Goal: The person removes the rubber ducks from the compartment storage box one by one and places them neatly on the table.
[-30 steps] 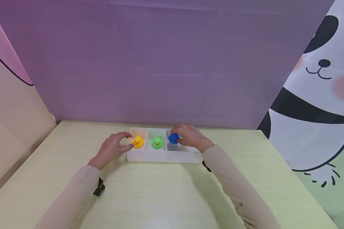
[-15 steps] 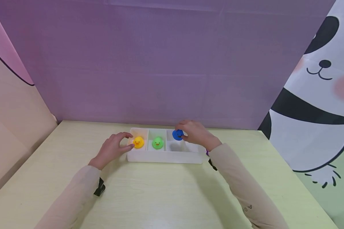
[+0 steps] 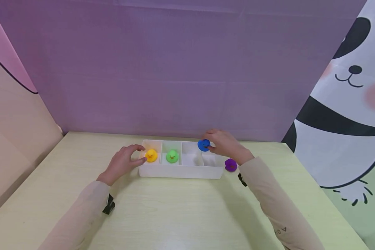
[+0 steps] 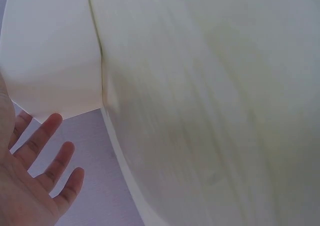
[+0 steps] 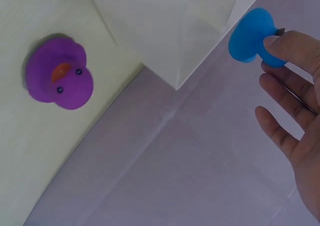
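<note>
A white divided tray (image 3: pixel 181 171) stands on the table, with a yellow rubber duck (image 3: pixel 151 155) in its leftmost compartment and a green rubber duck (image 3: pixel 172 156) in the one beside it. My left hand (image 3: pixel 121 163) is at the tray's left end, thumb and index finger spread near the yellow duck; its other fingers lie extended in the left wrist view. Whether it touches the tray is hard to tell. My right hand (image 3: pixel 225 146) pinches a blue rubber duck (image 5: pixel 254 37) between thumb and fingers, above the tray's back edge near the rightmost compartment.
A purple rubber duck (image 3: pixel 231 165) sits on the table just off the tray's right end, under my right wrist. Behind the pale wooden table (image 3: pixel 175 211) rises a purple backdrop (image 3: pixel 175 69). A panda print (image 3: pixel 347 104) covers the right side.
My right hand has lifted the blue duck from the third compartment and carried it right, towards the rightmost one. The purple duck has come into sight. My left hand has stayed put.
</note>
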Demonstrator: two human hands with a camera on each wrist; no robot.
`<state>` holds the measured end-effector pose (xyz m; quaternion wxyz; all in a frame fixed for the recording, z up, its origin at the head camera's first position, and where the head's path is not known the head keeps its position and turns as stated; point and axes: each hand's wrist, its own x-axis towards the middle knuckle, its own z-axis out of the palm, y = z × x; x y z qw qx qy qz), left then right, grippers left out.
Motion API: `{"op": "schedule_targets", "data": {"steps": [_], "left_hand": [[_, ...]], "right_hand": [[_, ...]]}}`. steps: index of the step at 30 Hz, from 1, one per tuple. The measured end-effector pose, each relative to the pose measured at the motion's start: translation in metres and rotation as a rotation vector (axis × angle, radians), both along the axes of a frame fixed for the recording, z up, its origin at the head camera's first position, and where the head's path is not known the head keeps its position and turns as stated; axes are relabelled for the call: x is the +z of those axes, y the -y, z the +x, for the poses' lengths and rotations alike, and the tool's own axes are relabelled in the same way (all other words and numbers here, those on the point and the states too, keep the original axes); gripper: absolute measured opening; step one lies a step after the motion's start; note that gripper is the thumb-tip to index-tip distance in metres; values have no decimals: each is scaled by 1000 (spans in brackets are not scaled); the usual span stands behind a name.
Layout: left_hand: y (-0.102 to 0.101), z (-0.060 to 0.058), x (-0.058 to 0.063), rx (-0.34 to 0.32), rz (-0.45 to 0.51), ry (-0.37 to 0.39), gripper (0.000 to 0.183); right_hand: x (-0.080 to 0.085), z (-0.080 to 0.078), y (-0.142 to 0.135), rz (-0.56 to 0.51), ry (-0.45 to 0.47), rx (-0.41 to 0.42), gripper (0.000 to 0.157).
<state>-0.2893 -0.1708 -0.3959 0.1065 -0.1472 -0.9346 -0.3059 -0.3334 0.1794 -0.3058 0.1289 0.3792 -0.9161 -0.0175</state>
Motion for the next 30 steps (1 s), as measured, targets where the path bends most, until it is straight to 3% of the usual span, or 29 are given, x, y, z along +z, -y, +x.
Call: {"op": "schedule_targets", "data": {"steps": [30], "left_hand": [[0, -2, -3, 4, 14, 10, 43]], "right_hand": [[-3, 8, -76, -44, 43, -146, 33]]}}
